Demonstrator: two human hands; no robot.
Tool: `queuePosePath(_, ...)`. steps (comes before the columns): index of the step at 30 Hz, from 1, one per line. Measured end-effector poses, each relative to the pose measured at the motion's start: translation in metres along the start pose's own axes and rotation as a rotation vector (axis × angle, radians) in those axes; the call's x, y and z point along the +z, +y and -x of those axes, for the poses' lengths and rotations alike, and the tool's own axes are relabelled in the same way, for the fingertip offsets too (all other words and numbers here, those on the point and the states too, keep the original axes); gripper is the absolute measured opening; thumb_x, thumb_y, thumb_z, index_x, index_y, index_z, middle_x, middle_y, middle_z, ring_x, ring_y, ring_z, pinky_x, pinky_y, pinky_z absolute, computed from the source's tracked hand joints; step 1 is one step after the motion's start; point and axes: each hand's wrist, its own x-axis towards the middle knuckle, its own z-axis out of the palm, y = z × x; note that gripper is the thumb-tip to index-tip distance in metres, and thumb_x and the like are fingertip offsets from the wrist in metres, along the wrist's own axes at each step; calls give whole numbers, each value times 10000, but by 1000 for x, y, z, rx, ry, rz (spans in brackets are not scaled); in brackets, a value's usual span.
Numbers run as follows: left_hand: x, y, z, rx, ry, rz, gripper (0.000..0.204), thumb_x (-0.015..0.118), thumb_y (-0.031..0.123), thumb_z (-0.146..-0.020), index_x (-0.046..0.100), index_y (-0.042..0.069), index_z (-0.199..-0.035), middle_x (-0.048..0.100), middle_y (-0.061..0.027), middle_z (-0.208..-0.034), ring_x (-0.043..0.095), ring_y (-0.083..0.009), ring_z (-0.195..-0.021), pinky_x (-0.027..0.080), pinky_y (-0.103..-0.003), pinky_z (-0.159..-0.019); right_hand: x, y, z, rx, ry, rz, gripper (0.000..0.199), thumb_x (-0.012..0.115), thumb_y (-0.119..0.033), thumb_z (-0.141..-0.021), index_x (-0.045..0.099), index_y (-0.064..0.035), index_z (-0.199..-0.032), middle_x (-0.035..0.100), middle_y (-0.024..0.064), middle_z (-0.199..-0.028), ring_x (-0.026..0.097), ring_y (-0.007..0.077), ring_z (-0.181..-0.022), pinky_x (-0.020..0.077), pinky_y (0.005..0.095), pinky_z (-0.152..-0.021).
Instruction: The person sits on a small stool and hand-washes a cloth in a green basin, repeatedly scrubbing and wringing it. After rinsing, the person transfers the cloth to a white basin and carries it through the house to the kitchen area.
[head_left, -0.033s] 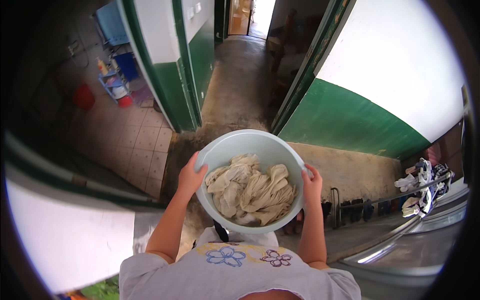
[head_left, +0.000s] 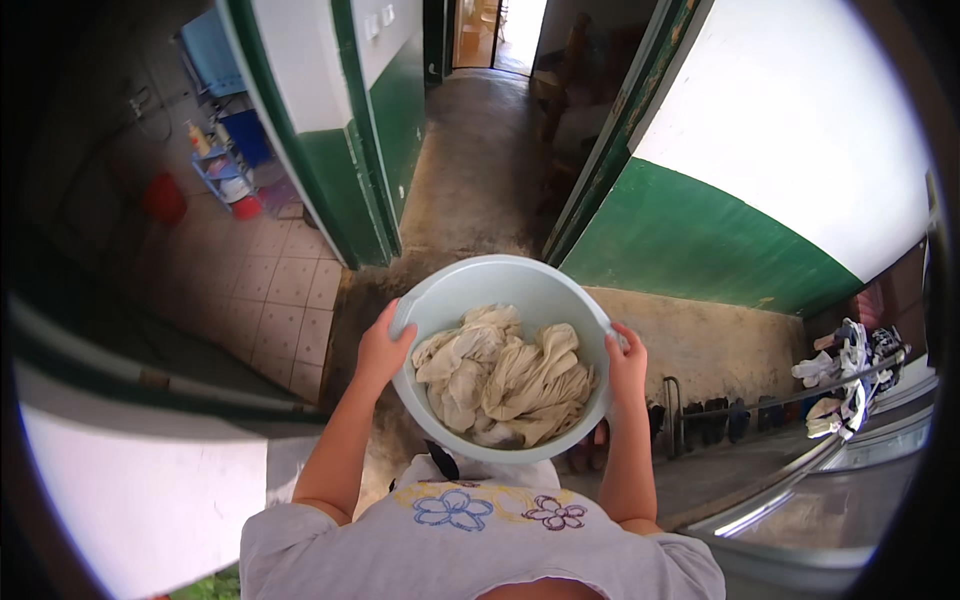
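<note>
A pale blue-grey plastic basin (head_left: pixel 490 280) is held up in front of my body, tilted a little so its inside shows. Crumpled cream-beige cloth (head_left: pixel 535 385), damp-looking and bunched in folds, lies in it. My left hand (head_left: pixel 383 345) grips the rim at the left, its thumb over the edge. On the opposite side, my right hand (head_left: pixel 627 365) is closed round the rim, with thumb and fingers pinching it. The fingers beneath the basin are partly hidden by its wall.
Ahead, a dark corridor floor (head_left: pixel 470 160) runs between green door frames. Left is a tiled room with a blue shelf (head_left: pixel 222 178) and red bucket (head_left: pixel 164 200). A green-and-white wall (head_left: pixel 700 230) stands right, with a metal rail (head_left: pixel 780 401), shoes (head_left: pixel 738 420) and hung cloths (head_left: pixel 852 365) below.
The view has shifted very slightly, and the basin sits a touch higher in it. Both hands keep the same hold, and the cloth lies as before.
</note>
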Motion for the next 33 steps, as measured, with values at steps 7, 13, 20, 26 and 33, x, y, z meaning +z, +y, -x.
queuePosePath(7, 81, 48, -240, -20, 103, 101, 580, 638, 270, -822, 463, 50, -1329, 594, -219, -1180, 584, -308, -1097, 450, -357, -910, 76, -56, -290, -152, -49, 10, 313, 615, -149, -843, 618, -61, -1144, 573, 29, -696, 489, 82, -614, 414, 247, -584)
queuePosePath(13, 90, 59, -413, -66, 193, 243, 562, 642, 231, -828, 469, 14, -1316, 597, -205, -1188, 599, -261, -1079, 456, -343, -898, 167, -111, -474, -165, -157, -111, 323, 615, -135, -853, 608, -51, -1166, 557, 11, -669, 472, 69, -599, 400, 236, -567)
queuePosePath(20, 111, 70, -585, -63, 189, 230, 519, 622, 190, -838, 481, 9, -1303, 617, -186, -1148, 612, -247, -1023, 460, -336, -890, 237, -148, -607, -172, -90, -2, 330, 605, -126, -861, 591, -43, -1180, 612, 51, -733, 508, 86, -632, 431, 242, -599)
queuePosePath(26, 94, 67, -569, 31, 46, 171, 544, 639, 223, -825, 488, 19, -1306, 586, -180, -1216, 583, -249, -1092, 436, -326, -934, 209, -130, -544, -65, -12, 8, 317, 608, -132, -875, 600, -76, -1187, 638, 60, -882, 557, 100, -746, 461, 245, -681)
queuePosePath(33, 77, 86, -565, 0, -44, 248, 600, 656, 267, -808, 471, 18, -1321, 571, -167, -1251, 561, -243, -1142, 425, -329, -947, 203, -135, -553, -42, -18, 23, 295, 621, -138, -866, 611, -66, -1152, 608, 23, -798, 514, 92, -674, 436, 253, -633)
